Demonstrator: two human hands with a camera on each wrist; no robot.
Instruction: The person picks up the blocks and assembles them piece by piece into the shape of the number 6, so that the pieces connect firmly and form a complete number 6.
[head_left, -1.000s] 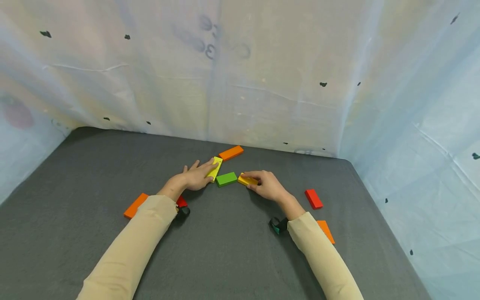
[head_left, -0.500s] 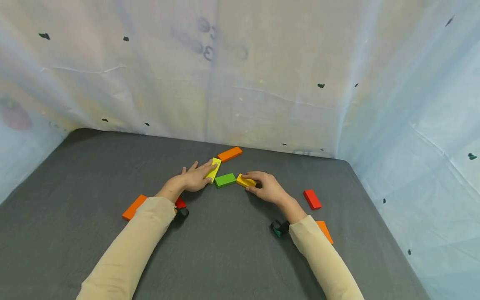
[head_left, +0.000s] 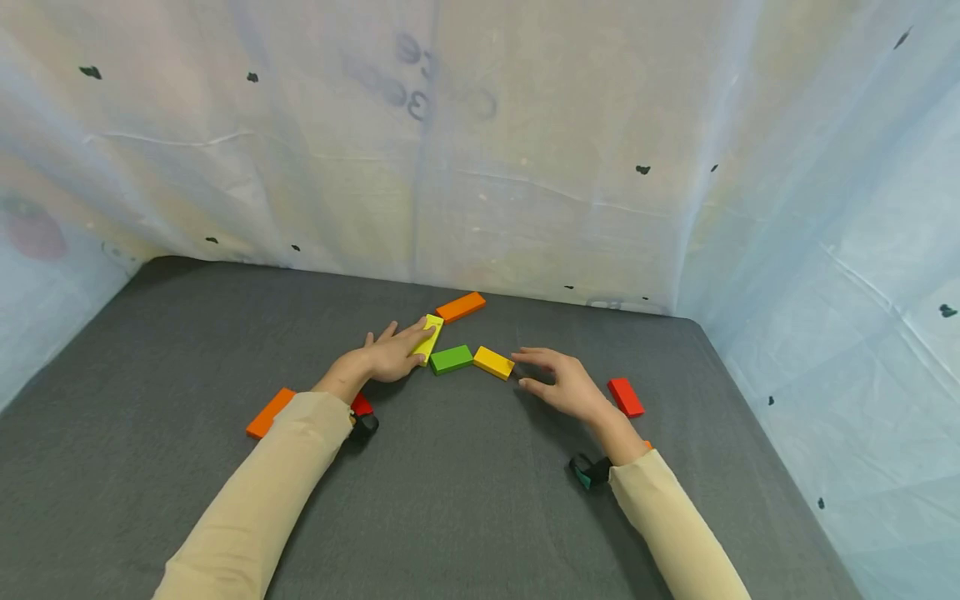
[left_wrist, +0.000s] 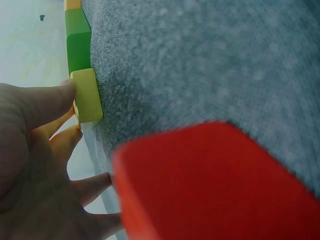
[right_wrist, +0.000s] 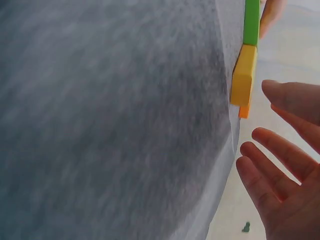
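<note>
My left hand [head_left: 390,356] lies with spread fingers over a yellow block [head_left: 430,337], thumb and index finger touching it. In the left wrist view the thumb [left_wrist: 52,102] meets this yellow block [left_wrist: 87,95] near one end. A green block [head_left: 452,359] runs from beside it towards an amber-yellow block [head_left: 493,363], the three forming a bent row. My right hand [head_left: 566,383] hovers just right of the amber block, apart from it, fingers loosely bent around nothing. In the right wrist view a gap separates the fingers from that amber block [right_wrist: 243,75].
An orange block [head_left: 461,307] lies behind the row, by the hanging sheet [head_left: 525,167]. Under the left wrist is a red block [head_left: 362,405], with another orange block [head_left: 270,413] left of it. A second red block [head_left: 626,397] lies right of the right hand.
My right hand has let go of the amber block and drawn back to the right. The amber block stays by the green one. My left hand keeps its place on the yellow block.
</note>
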